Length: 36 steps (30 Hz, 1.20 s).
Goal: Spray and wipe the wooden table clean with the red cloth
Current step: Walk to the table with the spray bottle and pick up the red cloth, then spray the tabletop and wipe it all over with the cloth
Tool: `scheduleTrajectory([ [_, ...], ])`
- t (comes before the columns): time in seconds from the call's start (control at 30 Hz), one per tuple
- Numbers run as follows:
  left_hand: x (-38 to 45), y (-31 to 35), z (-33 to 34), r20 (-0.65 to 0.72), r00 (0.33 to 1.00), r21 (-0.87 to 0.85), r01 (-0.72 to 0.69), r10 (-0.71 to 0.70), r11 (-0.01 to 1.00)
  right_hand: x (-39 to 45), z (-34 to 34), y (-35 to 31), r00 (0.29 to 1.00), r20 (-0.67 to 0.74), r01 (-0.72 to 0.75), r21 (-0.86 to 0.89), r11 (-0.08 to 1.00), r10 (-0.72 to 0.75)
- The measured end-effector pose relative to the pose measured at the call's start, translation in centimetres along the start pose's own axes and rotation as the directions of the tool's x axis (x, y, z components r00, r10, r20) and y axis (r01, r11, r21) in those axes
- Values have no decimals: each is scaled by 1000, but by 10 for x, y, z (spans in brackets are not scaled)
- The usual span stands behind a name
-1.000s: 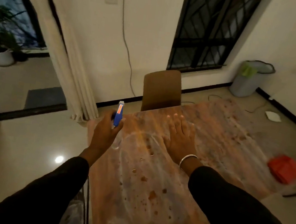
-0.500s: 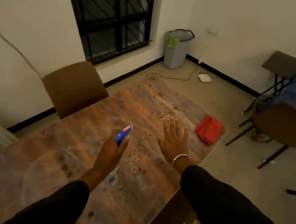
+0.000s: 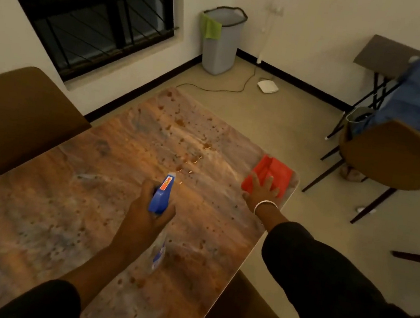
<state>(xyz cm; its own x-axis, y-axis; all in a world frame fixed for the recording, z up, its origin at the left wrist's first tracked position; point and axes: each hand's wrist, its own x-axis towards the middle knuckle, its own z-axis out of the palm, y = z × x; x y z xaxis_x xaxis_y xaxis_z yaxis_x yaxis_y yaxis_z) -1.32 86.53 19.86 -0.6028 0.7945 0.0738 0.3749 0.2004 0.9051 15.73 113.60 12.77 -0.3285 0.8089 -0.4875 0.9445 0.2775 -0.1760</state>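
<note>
A blue spray bottle [image 3: 162, 195], its orange label unreadable, is gripped by the left hand [image 3: 147, 210]. The red cloth [image 3: 271, 173] on the desk [image 3: 93, 183] is pressed by the right hand [image 3: 262, 192], fingers straight.

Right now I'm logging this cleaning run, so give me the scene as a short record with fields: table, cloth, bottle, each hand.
table: wooden table, brown spots scattered over its top
cloth: red cloth, folded, lying near the table's far right corner
bottle: blue spray bottle, held above the table, nozzle pointing toward the spotted far end
left hand: left hand grips the bottle
right hand: right hand lies on the near edge of the cloth, fingers spread
wiping: not yet begun
</note>
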Motion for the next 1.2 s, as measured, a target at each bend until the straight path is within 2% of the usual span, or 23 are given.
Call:
scheduleTrajectory([
  [0.07, 3, -1, 9, -1, 1000, -12, -24, 24, 1000, 12, 11, 1, 999, 11, -45, 19, 999, 45],
  [0.13, 7, -1, 14, 0, 999, -6, -36, 36, 999, 17, 22, -1, 996, -76, -47, -2, 999, 46],
  [0.2, 11, 0, 16, 1, 999, -20, -35, 35, 999, 12, 26, -1, 981, -193, -21, -41, 999, 12],
  [0.3, 13, 1, 17, 18, 999, -39, 27, -27, 999, 9, 21, 2, 966, -244, 62, -88, 994, -82],
  [0.33, 14, 1, 15, 38, 997, -54, 64, -62, 996, 5, 17, -1, 958, -267, 106, -14, 994, -106],
  [0.37, 13, 1, 12, 61, 994, -71, 92, -87, 993, -1, 9, -5, 948, -301, 154, 157, 975, -101],
  [0.43, 9, 0, 6, 87, 992, -80, 101, -94, 992, -12, -1, -17, 944, -300, 266, 437, 859, -140],
  [0.47, 4, -1, 0, 77, 993, -81, 100, -94, 992, -21, -4, -25, 961, -247, 241, 516, 822, -127],
  [0.57, -13, -7, -23, 5, 996, -64, 91, -91, 994, -37, 3, -48, 999, -1, -28, 732, 681, 42],
  [0.63, -27, -14, -46, -20, 996, -36, 89, -90, 995, -52, 13, -74, 996, 82, -91, 788, 609, 43],
  [0.73, -44, -31, -89, -55, 993, 24, 108, -107, 994, -80, 32, -123, 994, 112, -85, 806, 585, -9],
  [0.83, -65, -43, -140, -91, 993, 56, 85, -80, 995, -110, 54, -175, 998, -47, 62, 765, 641, -40],
  [1.0, -115, -65, -235, -210, 974, 82, 108, -88, 991, -159, 86, -266, 948, -236, 313, 562, 765, -214],
  [1.2, -195, -107, -342, -344, 920, 98, 234, -188, 967, -216, 134, -365, 891, -217, 453, 450, 769, -398],
])
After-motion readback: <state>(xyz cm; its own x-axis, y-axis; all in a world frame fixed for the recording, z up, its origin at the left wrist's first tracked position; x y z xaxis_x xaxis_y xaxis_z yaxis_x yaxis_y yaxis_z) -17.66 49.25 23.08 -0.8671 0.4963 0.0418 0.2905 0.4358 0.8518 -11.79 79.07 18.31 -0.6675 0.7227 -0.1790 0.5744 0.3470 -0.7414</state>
